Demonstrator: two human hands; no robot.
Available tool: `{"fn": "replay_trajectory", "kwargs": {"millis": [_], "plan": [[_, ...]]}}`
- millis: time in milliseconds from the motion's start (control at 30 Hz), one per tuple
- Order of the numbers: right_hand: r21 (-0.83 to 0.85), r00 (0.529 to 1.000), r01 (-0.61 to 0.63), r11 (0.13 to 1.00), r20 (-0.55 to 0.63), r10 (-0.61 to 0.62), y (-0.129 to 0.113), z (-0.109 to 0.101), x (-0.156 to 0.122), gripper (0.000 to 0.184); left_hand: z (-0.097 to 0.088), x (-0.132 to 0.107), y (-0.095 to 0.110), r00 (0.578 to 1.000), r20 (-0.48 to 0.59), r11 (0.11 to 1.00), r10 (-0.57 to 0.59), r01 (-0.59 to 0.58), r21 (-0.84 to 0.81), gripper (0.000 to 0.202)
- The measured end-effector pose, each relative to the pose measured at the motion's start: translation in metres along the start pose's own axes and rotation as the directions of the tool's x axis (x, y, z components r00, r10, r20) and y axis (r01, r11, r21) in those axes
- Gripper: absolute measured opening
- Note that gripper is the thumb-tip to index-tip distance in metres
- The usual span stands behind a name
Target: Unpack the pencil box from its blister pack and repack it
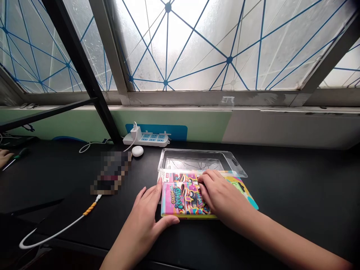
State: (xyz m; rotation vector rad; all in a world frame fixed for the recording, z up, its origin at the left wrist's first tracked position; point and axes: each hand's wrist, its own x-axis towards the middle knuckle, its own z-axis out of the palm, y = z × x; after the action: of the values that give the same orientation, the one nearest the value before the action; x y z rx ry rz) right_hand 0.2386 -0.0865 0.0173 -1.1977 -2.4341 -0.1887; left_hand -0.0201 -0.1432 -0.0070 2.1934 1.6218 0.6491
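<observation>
A flat, pink-printed box [180, 202] with cartoon graphics and a yellow-green front edge lies on the black table. Around its left side my left hand [146, 212] is placed, fingers stretched along the edge and thumb at the front edge. My right hand [219, 191] rests over the box's right part, fingers curled with the tips near its back edge; what lies beneath them is hidden. More printed card [243, 187], yellow, green and cyan, shows beyond my right wrist. Directly behind lies a clear plastic tray [194, 154], partly overlapping the printed card.
A phone-like blurred object [112, 174] with a white cable [56, 236] is on the left, near a round white case [137, 151]. A power strip [149, 139] sits by the wall. At far left, another person's hand [4, 157] is near a screwdriver [17, 158]. A black frame bar [84, 67] slants upward.
</observation>
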Motion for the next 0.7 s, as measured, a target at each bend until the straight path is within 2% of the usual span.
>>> {"fn": "replay_trajectory", "kwargs": {"millis": [233,333,500,600,700], "plan": [[0.016,0.998,-0.033,0.999,-0.045,0.034,-0.002,-0.001,-0.001,0.015,-0.001,0.001,0.004,1.0,0.004,0.999,-0.016,0.016,-0.043,0.085],[0.006,0.99,-0.015,1.0,-0.142,0.015,-0.001,-0.006,0.003,0.02,-0.002,0.002,0.007,1.0,-0.006,0.998,0.01,-0.01,-0.067,0.078],[-0.006,0.948,0.069,0.998,-0.31,-0.067,0.0,-0.013,0.002,0.016,-0.009,0.003,0.01,0.995,-0.007,0.991,0.098,-0.098,-0.088,0.064],[-0.057,0.908,0.145,0.988,-0.388,-0.155,-0.002,-0.021,-0.006,0.01,-0.012,-0.001,0.01,0.995,0.029,0.989,0.098,-0.094,-0.118,0.074],[-0.055,0.865,0.285,0.957,-0.415,-0.282,-0.006,-0.036,-0.018,0.007,-0.015,-0.004,0.008,0.997,0.042,0.99,0.065,-0.059,-0.13,0.083]]}}
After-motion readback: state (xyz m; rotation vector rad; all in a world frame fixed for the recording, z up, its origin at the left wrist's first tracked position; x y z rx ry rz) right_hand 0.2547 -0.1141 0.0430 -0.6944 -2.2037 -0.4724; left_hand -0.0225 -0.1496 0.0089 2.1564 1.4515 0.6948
